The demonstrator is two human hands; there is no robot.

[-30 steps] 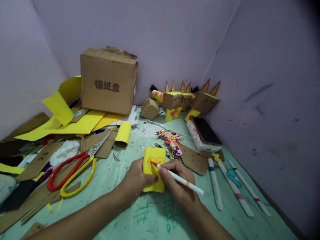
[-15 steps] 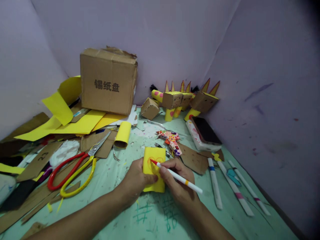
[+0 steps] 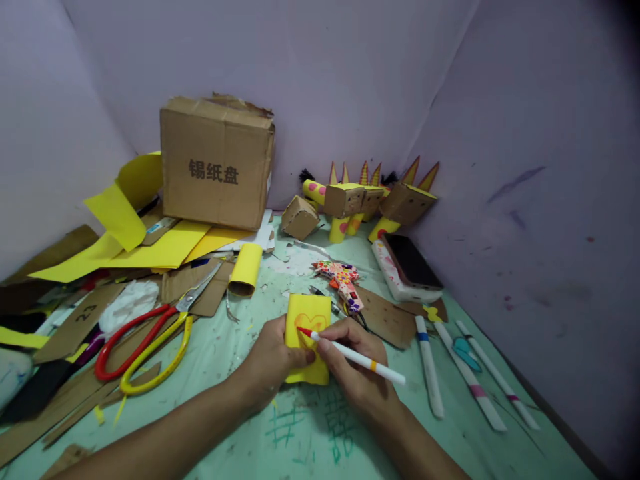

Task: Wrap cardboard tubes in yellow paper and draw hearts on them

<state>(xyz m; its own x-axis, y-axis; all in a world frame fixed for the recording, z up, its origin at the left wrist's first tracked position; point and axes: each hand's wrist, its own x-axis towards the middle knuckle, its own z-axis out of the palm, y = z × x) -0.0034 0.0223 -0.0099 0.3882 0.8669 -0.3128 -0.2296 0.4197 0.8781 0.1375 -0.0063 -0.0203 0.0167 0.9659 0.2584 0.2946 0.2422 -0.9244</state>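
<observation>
My left hand (image 3: 273, 360) grips the left side of a yellow paper-covered piece (image 3: 309, 307), its thumb lying across the front. An orange heart outline shows on the yellow face. In my right hand (image 3: 357, 360) is a white marker (image 3: 373, 364) with an orange band, and its red-orange tip touches the left part of the heart. The right fingers rest against the piece's right edge. Just behind lie a patterned glue gun (image 3: 345, 283) and a brown cardboard piece (image 3: 385, 317). A yellow tube (image 3: 246, 269) stands off to the left.
Scissors (image 3: 150, 333) with red and yellow handles lie left among cardboard scraps. A cardboard box (image 3: 217, 163) sits at the back on yellow paper (image 3: 165, 247). Several giraffe-like figures (image 3: 375, 200) stand back right, near a phone (image 3: 413, 259). White markers (image 3: 431, 370) lie at right.
The marker tip has moved slightly left and down over the yellow face. The orange heart lines look fuller. My left hand has stayed in place.
</observation>
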